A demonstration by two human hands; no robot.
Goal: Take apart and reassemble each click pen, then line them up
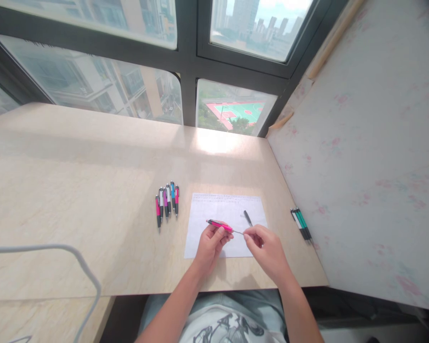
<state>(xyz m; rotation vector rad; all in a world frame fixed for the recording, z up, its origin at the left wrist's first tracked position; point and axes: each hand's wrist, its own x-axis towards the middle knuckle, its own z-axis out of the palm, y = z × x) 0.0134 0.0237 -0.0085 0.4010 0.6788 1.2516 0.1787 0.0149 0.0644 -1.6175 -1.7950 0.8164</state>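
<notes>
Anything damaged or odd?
Wallpaper edge by the window frame looks torn and peeling. The pink pen in the left hand looks apart: a refill pokes out, and a black piece lies on the paper.

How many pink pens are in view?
3: one pink pen in the left hand; one at the left end and one at the right end of the pen row, left of the paper.

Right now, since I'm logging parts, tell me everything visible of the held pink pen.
The pink pen has a plastic-looking barrel and a dark left end. The left hand grips it over the paper, crosswise in view, right end slightly lower. A thin dark rod runs from its right end to the right hand.
</notes>
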